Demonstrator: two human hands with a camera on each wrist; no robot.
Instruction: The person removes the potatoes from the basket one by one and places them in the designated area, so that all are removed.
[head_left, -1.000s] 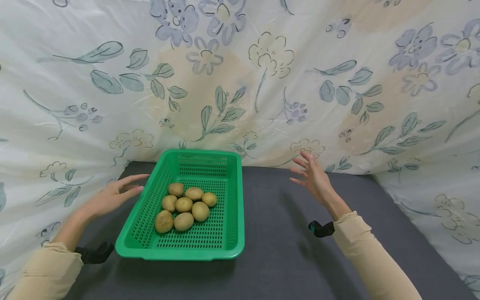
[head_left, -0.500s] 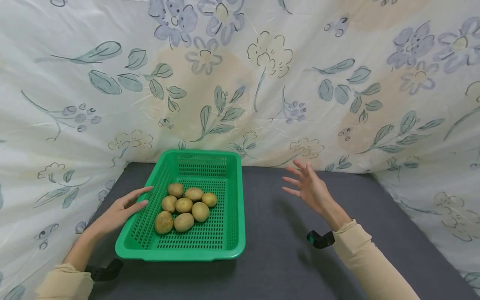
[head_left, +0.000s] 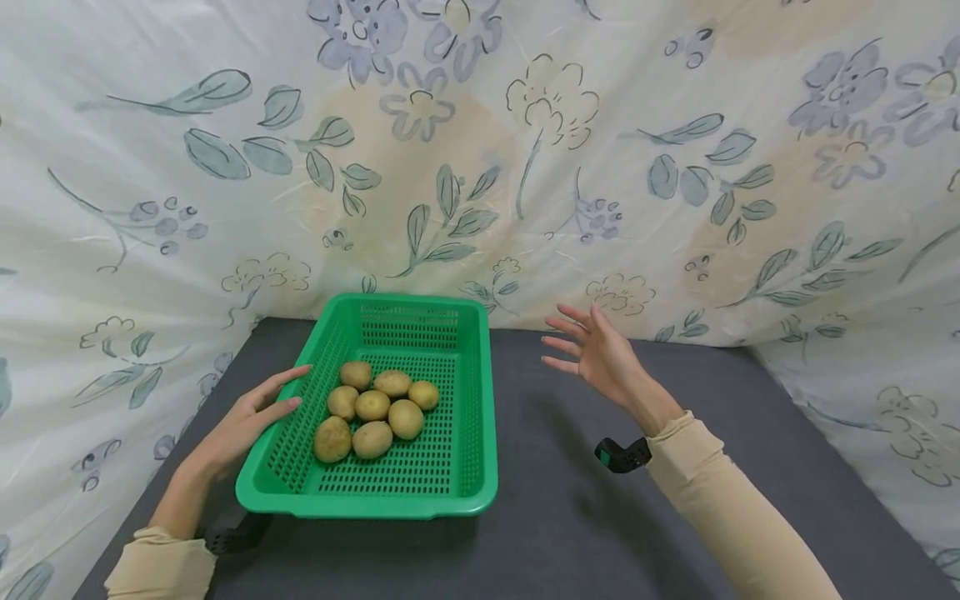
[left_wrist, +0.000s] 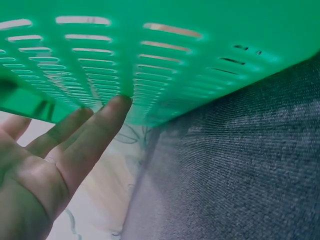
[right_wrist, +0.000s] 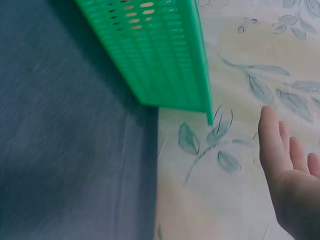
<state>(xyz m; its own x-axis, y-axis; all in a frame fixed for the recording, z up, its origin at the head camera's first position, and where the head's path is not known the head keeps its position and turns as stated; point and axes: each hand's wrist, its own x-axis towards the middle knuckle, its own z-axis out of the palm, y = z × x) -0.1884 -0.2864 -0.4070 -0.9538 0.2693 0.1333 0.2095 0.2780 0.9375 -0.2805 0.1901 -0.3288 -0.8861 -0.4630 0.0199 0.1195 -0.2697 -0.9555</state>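
A green plastic basket with slotted walls stands left of the middle of the dark table. Several potatoes lie grouped on its floor, toward the left side. At the basket's left rim is my left hand, its fingertips over the edge. From the left wrist view, that hand's extended fingers lie against the outer wall. My right hand is in the air to the right of the basket, apart from it, fingers spread and holding nothing. In the right wrist view, its fingers point up beside the basket.
A dark grey cloth covers the table. Behind it and along both sides hangs a pale floral sheet. A black strap device sits at my right wrist, and another at my left.
My left hand has moved right and down from beside the basket onto its left rim. My right hand has shifted left, toward the basket. The potatoes keep their arrangement.
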